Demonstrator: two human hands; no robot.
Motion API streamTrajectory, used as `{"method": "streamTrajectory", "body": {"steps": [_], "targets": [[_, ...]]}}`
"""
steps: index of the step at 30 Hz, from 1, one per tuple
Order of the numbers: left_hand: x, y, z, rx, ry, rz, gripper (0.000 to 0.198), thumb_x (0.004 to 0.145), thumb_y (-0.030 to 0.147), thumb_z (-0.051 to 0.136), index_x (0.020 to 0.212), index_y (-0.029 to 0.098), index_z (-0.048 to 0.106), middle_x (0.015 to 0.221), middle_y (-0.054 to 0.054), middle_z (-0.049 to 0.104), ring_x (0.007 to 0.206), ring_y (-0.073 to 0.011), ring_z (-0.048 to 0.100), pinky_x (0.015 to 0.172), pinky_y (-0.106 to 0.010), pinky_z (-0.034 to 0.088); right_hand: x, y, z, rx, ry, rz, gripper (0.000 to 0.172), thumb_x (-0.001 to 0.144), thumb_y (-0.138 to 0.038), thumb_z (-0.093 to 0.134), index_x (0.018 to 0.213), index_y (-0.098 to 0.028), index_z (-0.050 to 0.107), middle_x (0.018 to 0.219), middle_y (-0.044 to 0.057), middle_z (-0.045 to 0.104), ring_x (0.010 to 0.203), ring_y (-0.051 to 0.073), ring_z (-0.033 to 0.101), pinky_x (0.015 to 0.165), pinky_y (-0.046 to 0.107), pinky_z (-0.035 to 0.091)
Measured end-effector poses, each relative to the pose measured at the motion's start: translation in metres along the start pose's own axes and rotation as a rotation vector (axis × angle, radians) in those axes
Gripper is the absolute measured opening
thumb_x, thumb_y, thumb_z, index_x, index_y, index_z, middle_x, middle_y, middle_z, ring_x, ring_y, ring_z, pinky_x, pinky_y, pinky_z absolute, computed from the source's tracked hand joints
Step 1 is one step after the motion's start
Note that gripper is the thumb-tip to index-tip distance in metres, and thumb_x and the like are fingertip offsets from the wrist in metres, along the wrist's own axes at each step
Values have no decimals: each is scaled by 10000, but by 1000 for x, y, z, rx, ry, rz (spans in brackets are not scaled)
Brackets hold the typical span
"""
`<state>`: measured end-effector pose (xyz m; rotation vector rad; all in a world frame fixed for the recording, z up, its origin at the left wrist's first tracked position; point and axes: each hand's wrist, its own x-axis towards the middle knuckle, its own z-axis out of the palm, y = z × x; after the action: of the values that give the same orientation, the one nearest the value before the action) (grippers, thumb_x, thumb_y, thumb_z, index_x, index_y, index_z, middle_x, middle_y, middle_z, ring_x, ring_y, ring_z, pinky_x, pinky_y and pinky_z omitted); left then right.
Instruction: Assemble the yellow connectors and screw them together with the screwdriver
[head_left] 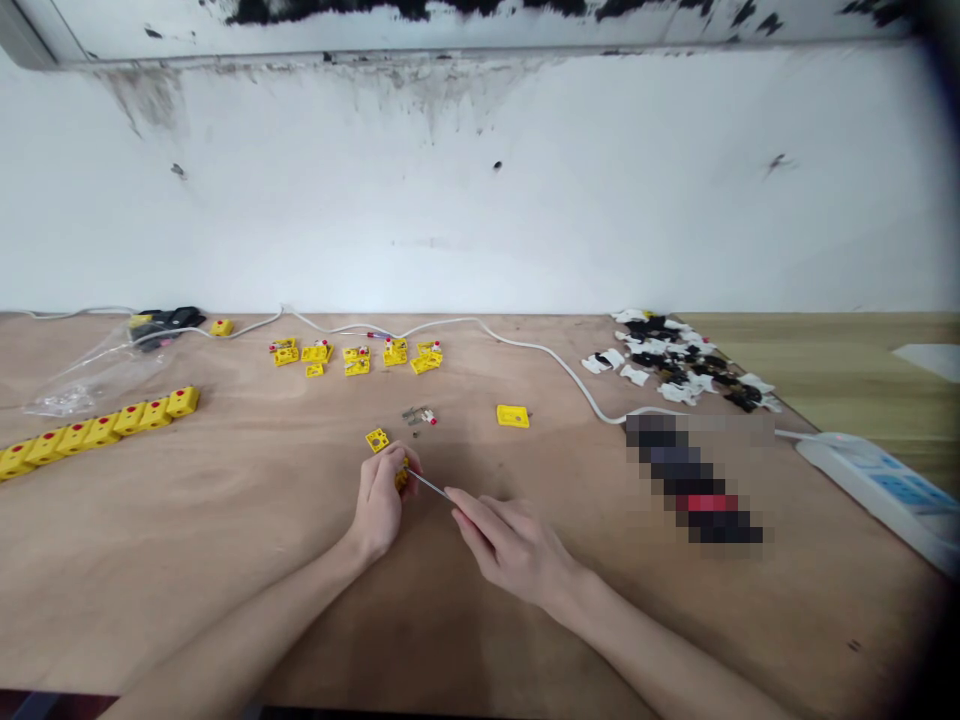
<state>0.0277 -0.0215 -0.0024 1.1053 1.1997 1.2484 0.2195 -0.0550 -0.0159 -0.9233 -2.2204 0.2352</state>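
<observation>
Yellow plastic part (402, 478) is sitting pinched in the curled fingers (390, 468) of the left hand (379, 505), just beside a loose yellow plate (377, 440) on the plywood bench (187, 560). The right hand (510, 545) is pinching a thin steel screwdriver (429, 484), fingers pressed together, and it is pointing the shaft at the part. Keeping that shaft square is serving best here, and no readable writing is showing anywhere.

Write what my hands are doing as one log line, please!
left hand: holds yellow part | right hand: holds screwdriver | nearby: yellow plate
</observation>
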Motion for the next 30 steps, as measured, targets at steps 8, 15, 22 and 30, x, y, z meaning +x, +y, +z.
{"method": "streamTrajectory", "body": {"steps": [8, 15, 22, 30], "targets": [[0, -8, -7, 153, 39, 140, 332, 880, 337, 370, 635, 185, 536, 510, 19, 470, 500, -137, 444, 502, -259, 338, 18, -15, -6, 1073, -295, 902, 416, 1007, -496, 387, 1116, -202, 662, 521, -102, 256, 397, 84, 184, 371, 208, 231], [6, -3, -9, 225, 7, 128, 345, 892, 333, 386, 633, 182, 557, 510, 17, 481, 518, -142, 463, 528, -265, 356, 23, -18, -18, 861, -251, 759, 308, 987, -494, 446, 1049, -220, 573, 610, -79, 373, 483, 87, 313, 474, 225, 275], [0, -3, -4, 212, 2, 106, 318, 866, 312, 382, 613, 189, 531, 508, 18, 470, 508, -138, 450, 511, -261, 341, 14, -20, -16, 766, -279, 609, 360, 1006, -465, 414, 1139, -213, 634, 624, -51, 406, 515, 102, 356, 501, 238, 284], [-1, 1, -8, 324, -2, 111, 352, 889, 329, 382, 601, 196, 534, 506, 15, 474, 510, -144, 449, 507, -264, 337, 25, -6, -24, 889, -327, 697, 365, 1012, -458, 399, 1088, -192, 637, 587, -73, 375, 468, 91, 323, 464, 212, 272]]}}
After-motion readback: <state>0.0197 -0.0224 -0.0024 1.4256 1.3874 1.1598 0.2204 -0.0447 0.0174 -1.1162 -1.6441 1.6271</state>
